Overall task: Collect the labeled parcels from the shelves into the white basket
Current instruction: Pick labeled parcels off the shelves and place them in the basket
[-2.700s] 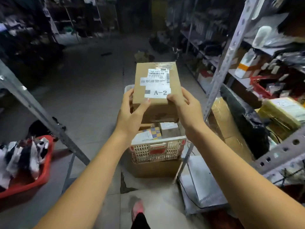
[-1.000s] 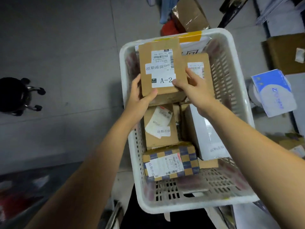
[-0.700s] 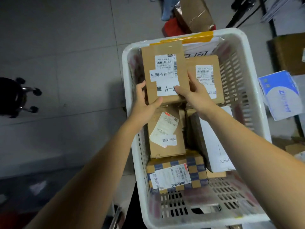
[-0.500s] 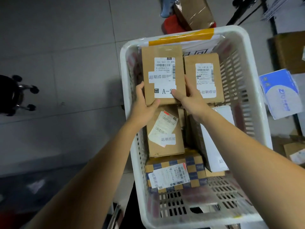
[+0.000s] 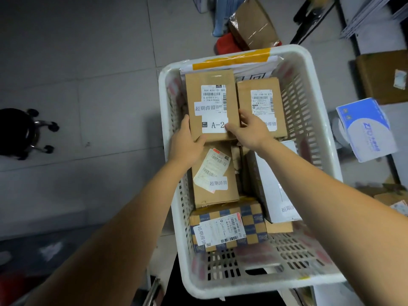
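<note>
Grey tiled floor [image 5: 88, 85] all round, with a black wheeled stool [image 5: 19, 131] way off to the left of the left grip [image 5: 187, 144]. Both grips have hold of the brown box marked A-2 [image 5: 209, 100]: the left grip curls round its near left corner, and the right grip [image 5: 251, 133] pinches the near right edge with its thumb on the label. That box sits between them inside the white basket [image 5: 164, 111], up at the far end, overlapping a white envelope [image 5: 256, 72]. Just past the right grip's fingers is another labelled brown box [image 5: 262, 89]. Under the wrists, closer to the person, there's a brown box with a crumpled label [image 5: 214, 191], a white box [image 5: 271, 180] and a checkered box [image 5: 251, 221]. Can't tell if the A-2 box is fully set down.
</note>
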